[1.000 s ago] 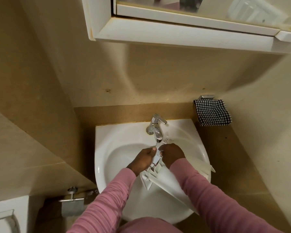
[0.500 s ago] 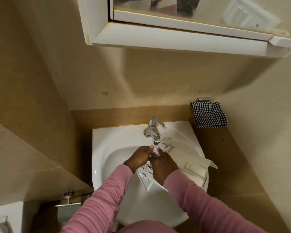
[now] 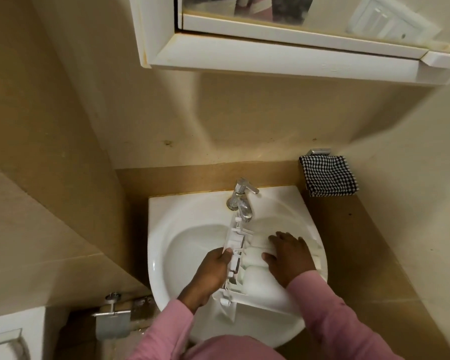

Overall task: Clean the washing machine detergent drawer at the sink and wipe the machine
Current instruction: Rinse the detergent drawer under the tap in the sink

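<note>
The white plastic detergent drawer (image 3: 255,278) lies across the white sink (image 3: 182,245), with its far end under the chrome tap (image 3: 242,201). My left hand (image 3: 213,271) grips the drawer's left side wall, fingers curled round its edge. Inside the drawer's compartments, my right hand (image 3: 289,255) lies flat with fingers spread, pressing on the plastic. Whether water runs from the tap is unclear. The washing machine is not in view.
A black-and-white checked cloth (image 3: 327,175) hangs on a wall bracket right of the sink. A white mirror cabinet (image 3: 283,48) juts out overhead. A metal toilet-roll holder (image 3: 112,318) sits low on the left, beside a white toilet cistern (image 3: 8,336).
The drawer has turned so its long side points at the tap. My right hand moved from the tap end into the compartments and flattened. My left hand slid down the side wall.
</note>
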